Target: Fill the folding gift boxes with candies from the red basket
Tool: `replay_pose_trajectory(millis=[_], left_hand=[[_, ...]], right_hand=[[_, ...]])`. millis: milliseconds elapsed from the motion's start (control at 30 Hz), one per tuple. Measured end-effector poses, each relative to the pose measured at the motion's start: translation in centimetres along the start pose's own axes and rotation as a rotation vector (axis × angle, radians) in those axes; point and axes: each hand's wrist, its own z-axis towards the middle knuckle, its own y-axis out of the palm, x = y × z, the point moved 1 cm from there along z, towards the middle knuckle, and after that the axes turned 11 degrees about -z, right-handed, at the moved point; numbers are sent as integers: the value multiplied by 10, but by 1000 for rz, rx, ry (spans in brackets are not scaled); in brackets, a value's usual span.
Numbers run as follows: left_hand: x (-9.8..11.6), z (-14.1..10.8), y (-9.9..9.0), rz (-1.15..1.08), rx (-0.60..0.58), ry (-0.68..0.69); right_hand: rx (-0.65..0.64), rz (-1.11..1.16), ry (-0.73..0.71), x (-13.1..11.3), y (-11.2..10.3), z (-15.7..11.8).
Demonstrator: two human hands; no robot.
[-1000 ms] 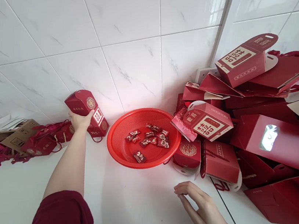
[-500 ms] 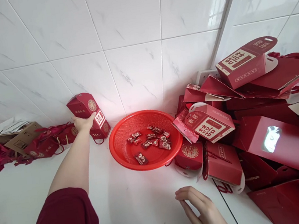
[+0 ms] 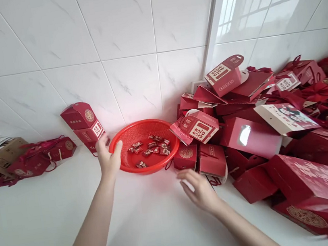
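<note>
My left hand [image 3: 109, 157] is at the left rim of a red plastic colander [image 3: 147, 169], thumb and fingers spread, holding nothing. Whether it touches the rim is hard to tell. Several wrapped candies [image 3: 155, 149] lie in the colander. Just behind my left hand, one red gift box [image 3: 78, 115] sits on top of another red gift box [image 3: 86, 137], both against the wall. My right hand [image 3: 199, 191] hovers over the white table with fingers loosely bent and apart, empty. It is close to a red box with a cord handle [image 3: 212, 159].
A large heap of red gift boxes [image 3: 251, 135] covers the right side. To the left, red bags [image 3: 37, 159] and an open brown carton [image 3: 6, 159] with white papers line the wall. White tiles [image 3: 132, 82] rise behind the table [image 3: 142, 232].
My left hand has let go of the stacked boxes and moved right to the colander's rim. My right hand has reached forward. The view has turned right.
</note>
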Motion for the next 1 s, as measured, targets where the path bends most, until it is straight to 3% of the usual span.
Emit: replay_pose_trajectory(millis=[100,200,267,433,533,600,700,800,900,933,1000], left_hand=[[52,-31,11,-171,-462,-182],[93,-52,11,-37,-982,-371],[111,-67,10,80,-1200,-370],[137,-100,16,178,-1372,-233],[148,-107,16,219,-1428,-202],[153,-107,14,208,-1421,-174],[159,-102,8,97,-1297,-84],[160,-94,4,-92,-924,-11],[153,-89,2,-236,-497,60],[149,-89,3,-263,-428,81],[136,-94,5,-309,-411,80]], right_hand=[[104,-108,74,11,-31,20],[198,-329,102,21,-63,52],[242,-513,186,30,-81,79],[141,-689,374,59,-96,143],[20,-686,444,72,-100,154],[81,-643,433,70,-111,148],[318,-457,271,45,-132,124],[443,-152,66,5,-138,95],[373,6,-48,-21,-112,65],[326,16,-84,-24,-99,55],[195,16,-204,-24,-69,35]])
